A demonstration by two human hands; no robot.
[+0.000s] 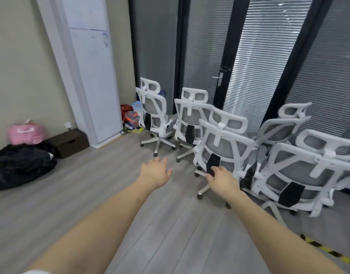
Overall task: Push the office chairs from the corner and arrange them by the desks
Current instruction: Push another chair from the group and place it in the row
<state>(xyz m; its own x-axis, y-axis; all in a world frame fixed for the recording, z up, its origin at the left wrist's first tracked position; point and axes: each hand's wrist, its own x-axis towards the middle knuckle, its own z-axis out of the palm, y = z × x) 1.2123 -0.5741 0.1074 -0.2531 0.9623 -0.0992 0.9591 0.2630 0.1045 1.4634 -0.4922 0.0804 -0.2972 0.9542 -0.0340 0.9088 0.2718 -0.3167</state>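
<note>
Single head-worn wide view, angled forward and down, facing the glazed corner, chairs (221, 143) near

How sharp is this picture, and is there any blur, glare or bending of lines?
Head view: soft overall, with motion smear on the pink bag and nearest chair; wide-angle bending tilts the white cabinet and door frames; faint glare specks on the blinds; both hands fairly clear.

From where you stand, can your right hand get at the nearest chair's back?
Probably yes. The right hand is stretched toward the chair, empty, with only bare floor between. Whether it touches yet, I cannot tell.
</note>
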